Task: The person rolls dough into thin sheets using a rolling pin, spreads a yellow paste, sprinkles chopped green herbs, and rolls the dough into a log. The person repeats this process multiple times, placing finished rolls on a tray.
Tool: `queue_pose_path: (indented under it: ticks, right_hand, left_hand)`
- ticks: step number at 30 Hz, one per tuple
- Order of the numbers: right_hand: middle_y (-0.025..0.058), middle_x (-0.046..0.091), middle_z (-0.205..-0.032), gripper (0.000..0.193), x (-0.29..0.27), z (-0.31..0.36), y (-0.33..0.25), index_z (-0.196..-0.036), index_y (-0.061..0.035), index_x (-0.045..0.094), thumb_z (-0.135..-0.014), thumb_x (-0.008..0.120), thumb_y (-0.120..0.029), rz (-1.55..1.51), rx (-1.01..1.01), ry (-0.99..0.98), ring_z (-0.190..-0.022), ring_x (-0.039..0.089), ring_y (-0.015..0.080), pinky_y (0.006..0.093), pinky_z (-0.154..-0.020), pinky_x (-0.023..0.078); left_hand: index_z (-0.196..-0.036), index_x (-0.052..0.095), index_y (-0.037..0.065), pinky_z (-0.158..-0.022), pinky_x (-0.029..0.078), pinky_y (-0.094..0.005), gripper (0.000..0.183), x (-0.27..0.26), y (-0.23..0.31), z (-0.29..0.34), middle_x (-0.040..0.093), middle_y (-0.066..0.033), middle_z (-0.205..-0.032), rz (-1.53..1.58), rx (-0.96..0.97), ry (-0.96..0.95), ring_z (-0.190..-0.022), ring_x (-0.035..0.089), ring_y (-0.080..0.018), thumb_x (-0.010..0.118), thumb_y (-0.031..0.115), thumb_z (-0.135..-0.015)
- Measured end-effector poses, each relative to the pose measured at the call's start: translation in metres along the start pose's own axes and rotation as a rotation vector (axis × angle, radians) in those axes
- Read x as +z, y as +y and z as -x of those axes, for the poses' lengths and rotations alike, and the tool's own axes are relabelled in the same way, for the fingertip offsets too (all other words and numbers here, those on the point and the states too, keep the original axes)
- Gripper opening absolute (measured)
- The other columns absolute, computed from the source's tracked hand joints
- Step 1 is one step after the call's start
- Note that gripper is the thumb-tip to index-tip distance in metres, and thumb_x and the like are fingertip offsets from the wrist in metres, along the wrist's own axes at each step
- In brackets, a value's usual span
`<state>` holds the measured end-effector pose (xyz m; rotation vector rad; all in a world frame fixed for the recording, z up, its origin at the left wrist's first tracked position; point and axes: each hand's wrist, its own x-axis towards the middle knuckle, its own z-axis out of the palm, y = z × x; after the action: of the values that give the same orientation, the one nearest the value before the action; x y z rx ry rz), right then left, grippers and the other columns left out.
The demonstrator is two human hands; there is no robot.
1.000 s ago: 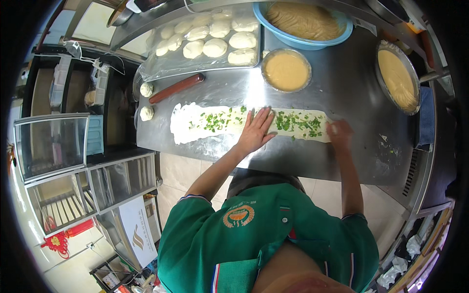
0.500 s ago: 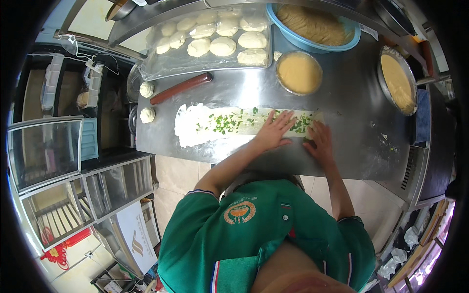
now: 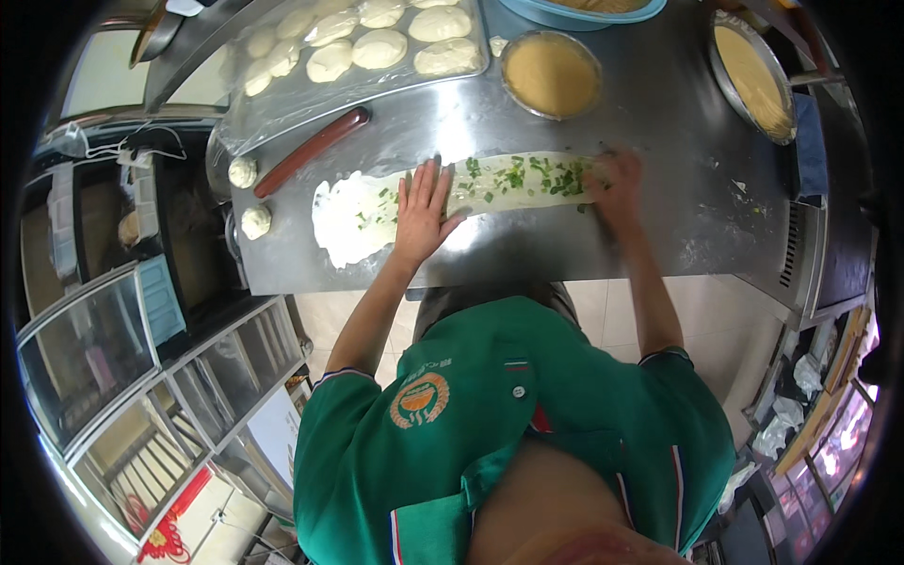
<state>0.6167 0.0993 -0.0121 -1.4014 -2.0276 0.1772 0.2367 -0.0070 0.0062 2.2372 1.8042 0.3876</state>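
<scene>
A long, thin sheet of dough [image 3: 478, 200] lies stretched across the steel table [image 3: 527, 247], scattered with chopped green onion [image 3: 516, 175]. Its left end is wide, white and ragged. My left hand [image 3: 423, 215] rests flat on the sheet left of its middle, fingers extended and slightly apart. At the narrow right end of the dough is my right hand [image 3: 617, 193], smeared by motion. Its fingers are too blurred to show whether they grip the dough edge.
A reddish-brown rolling pin [image 3: 313, 153] lies behind the sheet, near two small dough balls [image 3: 242, 172]. Farther back are a plastic-covered tray [image 3: 395, 87] of dough pieces, a bowl of yellowish paste [image 3: 551, 75] and a blue basin [image 3: 584, 17]. Another paste bowl [image 3: 753, 80] stands right.
My left hand has moved left along the dough sheet, away from the right hand. The right hand stays at the right end, now blurred. The view has shifted, so the table sits higher.
</scene>
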Motion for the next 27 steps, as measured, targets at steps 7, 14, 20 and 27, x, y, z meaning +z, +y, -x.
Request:
queue_pose_path:
  ticks: [7,14,20,27]
  right_hand:
    - [0.0133,0.052,-0.147,0.057,0.017,0.014,-0.049,-0.129,-0.0148,0.063,-0.078,0.085,-0.030,-0.185,0.108,-0.076,-0.138,0.047,0.0352,0.0604,-0.115,0.034]
    - [0.0129,0.063,-0.125,0.048,0.044,-0.005,-0.065,-0.120,-0.0138,0.067,-0.077,0.085,-0.025,-0.078,-0.297,-0.227,-0.114,0.062,0.0338,0.0480,-0.097,0.051]
    - [0.0121,0.065,-0.120,0.038,0.043,-0.005,-0.103,-0.110,-0.0114,0.069,-0.077,0.085,-0.022,-0.165,0.113,-0.057,-0.110,0.064,0.0328,0.0450,-0.092,0.054]
    - [0.0168,0.044,-0.154,0.072,0.064,0.012,-0.157,-0.136,-0.0146,0.060,-0.072,0.089,-0.029,-0.207,-0.012,-0.190,-0.142,0.041,0.0392,0.0585,-0.119,0.026]
  left_hand:
    - [-0.163,0.028,0.017,-0.123,0.019,-0.0620,0.099,0.031,0.061,-0.057,0.020,-0.0144,-0.170,0.062,0.293,-0.090,-0.154,0.025,-0.0367,0.071,0.060,-0.085]
    - [-0.161,0.034,0.018,-0.124,0.016,-0.0613,0.091,0.013,0.009,-0.053,0.022,-0.0109,-0.170,-0.038,0.250,-0.061,-0.155,0.023,-0.0324,0.064,0.064,-0.088]
    - [-0.161,0.034,0.019,-0.125,0.016,-0.0583,0.091,-0.033,-0.079,0.005,0.025,-0.0103,-0.169,-0.036,0.312,-0.268,-0.155,0.024,-0.0308,0.066,0.062,-0.088]
    - [-0.160,0.034,0.018,-0.125,0.015,-0.0592,0.093,-0.032,-0.087,0.005,0.026,-0.0112,-0.168,-0.033,0.296,-0.202,-0.155,0.024,-0.0309,0.069,0.061,-0.086]
